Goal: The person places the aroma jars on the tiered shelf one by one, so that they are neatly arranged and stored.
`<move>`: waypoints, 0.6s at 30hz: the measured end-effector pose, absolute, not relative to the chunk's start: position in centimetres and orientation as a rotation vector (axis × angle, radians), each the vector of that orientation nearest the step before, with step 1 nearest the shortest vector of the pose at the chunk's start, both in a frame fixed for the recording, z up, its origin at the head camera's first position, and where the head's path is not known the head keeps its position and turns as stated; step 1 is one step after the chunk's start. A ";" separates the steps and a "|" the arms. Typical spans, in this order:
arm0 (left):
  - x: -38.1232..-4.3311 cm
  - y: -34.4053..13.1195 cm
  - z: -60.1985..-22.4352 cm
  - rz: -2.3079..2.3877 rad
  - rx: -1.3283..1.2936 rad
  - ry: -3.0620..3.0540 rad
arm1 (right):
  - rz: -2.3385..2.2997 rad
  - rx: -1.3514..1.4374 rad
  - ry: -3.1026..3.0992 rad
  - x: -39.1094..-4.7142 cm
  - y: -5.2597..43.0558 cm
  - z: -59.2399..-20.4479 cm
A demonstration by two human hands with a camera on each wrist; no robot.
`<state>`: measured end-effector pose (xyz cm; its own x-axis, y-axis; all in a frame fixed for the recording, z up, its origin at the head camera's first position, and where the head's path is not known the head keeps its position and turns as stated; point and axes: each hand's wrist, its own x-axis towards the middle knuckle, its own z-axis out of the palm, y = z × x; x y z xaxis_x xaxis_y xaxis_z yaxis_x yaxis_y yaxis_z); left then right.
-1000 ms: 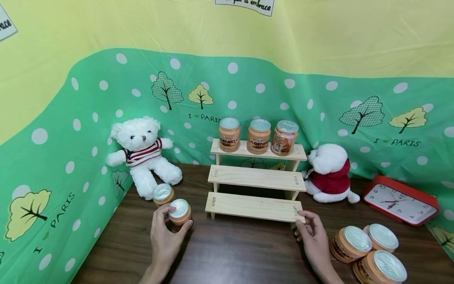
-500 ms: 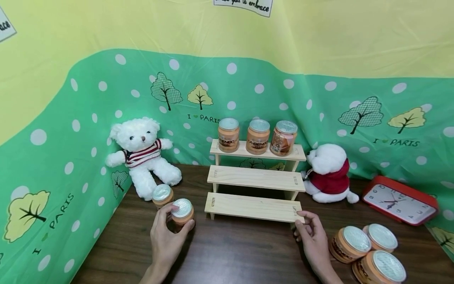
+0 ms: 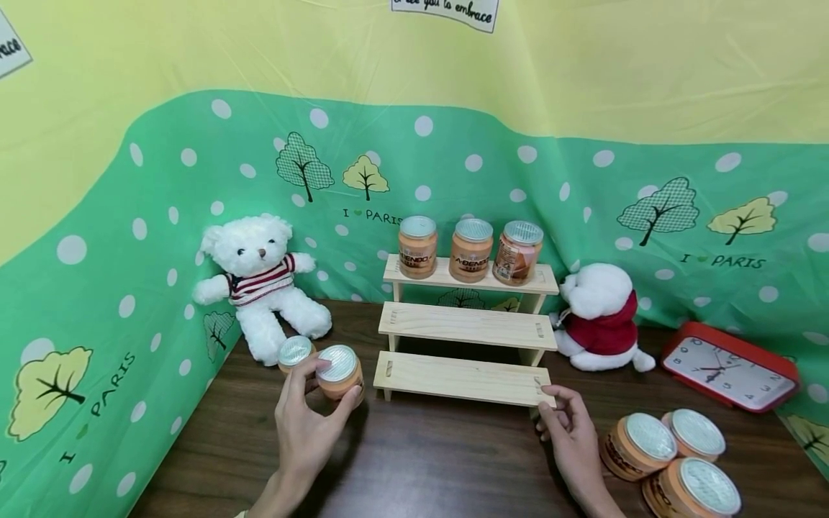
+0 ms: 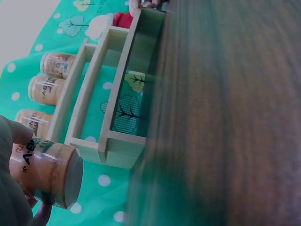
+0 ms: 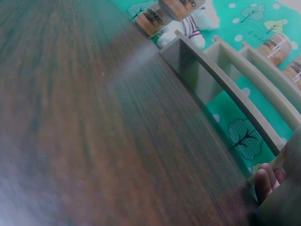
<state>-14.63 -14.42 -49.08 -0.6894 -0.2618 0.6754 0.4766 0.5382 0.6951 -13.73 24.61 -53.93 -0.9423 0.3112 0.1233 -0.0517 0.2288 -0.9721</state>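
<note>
My left hand (image 3: 304,435) grips a peach-coloured jar (image 3: 343,386) with a pale ridged lid, its thumb and fingers on opposite sides. In the left wrist view that jar (image 4: 49,174) is held up clear of the tabletop. A similar jar (image 3: 294,351) stands just behind it on the left. My right hand (image 3: 573,440) pinches the front right corner of a three-tier wooden display stand (image 3: 460,378). On the stand's top tier sit three jars: a left one (image 3: 417,255), a middle one (image 3: 471,259) and a right one (image 3: 517,260). Both lower tiers are bare.
Three more jars (image 3: 637,447) cluster at the table's right front. A white teddy bear (image 3: 259,273) sits left of the stand, a plush in red (image 3: 599,316) right of it. Beyond that lies a red clock (image 3: 725,367). Green and yellow cloth (image 3: 421,144) hangs behind.
My left hand has lifted the jar and carried it slightly to the right, away from the jar behind it. The right hand keeps its hold on the stand's corner.
</note>
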 end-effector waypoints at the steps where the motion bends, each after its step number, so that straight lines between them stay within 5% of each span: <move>1: -14.7 -14.3 -48.9 -1.212 -0.181 -1.997 | 1.769 -0.241 -2.213 -13.7 24.6 -53.9; 18: -15.8 -11.8 -46.6 -1.281 -0.315 -1.991 | 1.773 -0.232 -2.223 -13.8 24.6 -54.0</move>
<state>-15.80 -11.78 -46.58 -0.6994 -0.1764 0.6926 0.5573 0.4722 0.6830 -13.77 24.62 -53.96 -0.9457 0.3010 0.1225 -0.0524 0.2305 -0.9717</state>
